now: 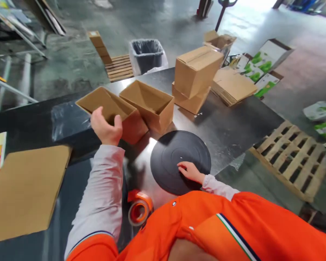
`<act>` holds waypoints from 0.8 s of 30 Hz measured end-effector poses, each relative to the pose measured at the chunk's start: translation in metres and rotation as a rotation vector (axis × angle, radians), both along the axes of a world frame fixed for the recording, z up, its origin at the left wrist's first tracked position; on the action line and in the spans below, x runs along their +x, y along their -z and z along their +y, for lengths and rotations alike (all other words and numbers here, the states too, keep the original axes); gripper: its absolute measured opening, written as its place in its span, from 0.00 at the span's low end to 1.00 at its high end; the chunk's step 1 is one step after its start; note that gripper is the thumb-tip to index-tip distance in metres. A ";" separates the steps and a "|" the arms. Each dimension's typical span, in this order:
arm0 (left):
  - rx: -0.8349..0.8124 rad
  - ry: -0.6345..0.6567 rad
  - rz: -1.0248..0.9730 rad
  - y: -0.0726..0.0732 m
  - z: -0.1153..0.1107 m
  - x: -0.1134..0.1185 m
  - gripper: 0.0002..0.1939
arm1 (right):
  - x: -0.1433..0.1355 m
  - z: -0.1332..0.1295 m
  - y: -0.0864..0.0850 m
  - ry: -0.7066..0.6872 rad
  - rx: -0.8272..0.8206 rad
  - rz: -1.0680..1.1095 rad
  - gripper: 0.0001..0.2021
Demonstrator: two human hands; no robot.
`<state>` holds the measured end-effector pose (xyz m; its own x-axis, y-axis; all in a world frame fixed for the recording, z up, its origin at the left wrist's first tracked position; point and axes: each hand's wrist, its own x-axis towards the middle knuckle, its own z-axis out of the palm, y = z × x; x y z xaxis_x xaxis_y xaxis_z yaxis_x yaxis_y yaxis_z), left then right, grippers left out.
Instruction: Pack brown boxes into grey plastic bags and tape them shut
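My left hand (106, 127) is at the near rim of an open cardboard box (136, 127), thumb and fingers apart. The box stands tilted in view, its flaps folded in or down, and the hand covers part of its near edge. Beside it is a second open cardboard box (165, 116). My right hand (191, 172) rests on or just over a round black turntable (165, 156), its fingers loosely bent with nothing visible in them. An orange tape dispenser (141, 203) with a roll of tape lies near my body.
Two closed-looking boxes (188, 78) are stacked farther back, beside flattened cardboard (236, 85). A large cardboard sheet (24, 192) lies at the left. Past the table's edge are a lined bin (146, 59), a wooden pallet (290, 156) and green-and-white boxes (263, 61).
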<state>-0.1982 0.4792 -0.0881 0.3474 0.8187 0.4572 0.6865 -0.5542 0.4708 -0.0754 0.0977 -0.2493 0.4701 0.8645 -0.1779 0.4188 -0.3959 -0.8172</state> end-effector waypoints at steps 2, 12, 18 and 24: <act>-0.112 0.091 0.163 -0.013 -0.014 0.042 0.51 | 0.025 -0.013 -0.002 0.032 0.021 0.008 0.11; -0.227 0.050 0.409 -0.005 -0.087 0.123 0.65 | 0.127 -0.173 0.016 0.385 -0.123 0.068 0.20; -0.296 -0.046 0.506 -0.010 -0.125 0.171 0.51 | 0.145 -0.180 0.036 0.332 -0.242 0.216 0.37; -0.415 -0.131 0.560 -0.014 -0.106 0.180 0.33 | 0.134 -0.139 0.035 0.186 -0.267 0.205 0.45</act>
<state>-0.0184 0.3732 -0.0743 0.3259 0.9377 -0.1206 0.9358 -0.3018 0.1823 0.0582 -0.0416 -0.2843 0.5460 0.6784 -0.4916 0.1583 -0.6598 -0.7346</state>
